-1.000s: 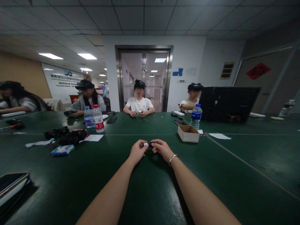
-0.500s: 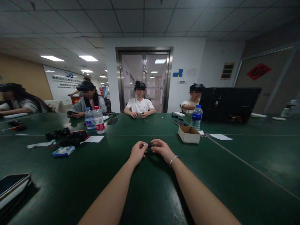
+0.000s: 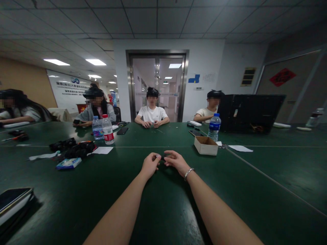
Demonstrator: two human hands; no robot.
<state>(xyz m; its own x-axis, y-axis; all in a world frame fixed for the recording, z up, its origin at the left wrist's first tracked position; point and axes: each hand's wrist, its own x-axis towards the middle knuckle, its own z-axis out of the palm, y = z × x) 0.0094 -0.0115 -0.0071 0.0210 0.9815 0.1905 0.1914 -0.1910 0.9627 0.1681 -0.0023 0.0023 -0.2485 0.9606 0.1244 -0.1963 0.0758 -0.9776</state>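
Between my two hands, just over the green table (image 3: 163, 200), is a small dark object (image 3: 162, 158), too small to name. My left hand (image 3: 150, 164) pinches its left end with thumb and forefinger. From the other side my right hand (image 3: 178, 163), with a silver bracelet at the wrist, closes thumb and fingers on its right end. Fingertips cover much of the object. Right of my hands and farther back stands an open cardboard box (image 3: 205, 149).
Two bottles, a labelled clear one (image 3: 108, 131) and a purple-labelled one (image 3: 98, 128), stand left of centre. A blue-labelled bottle (image 3: 214, 126) is behind the box. Black gear (image 3: 79, 149) and a blue packet (image 3: 68, 163) lie left. Several people sit across the table.
Both hands stay in nearly the same place. The right fingers have shifted slightly on the small dark object, and less of it shows. The view has tilted a little.
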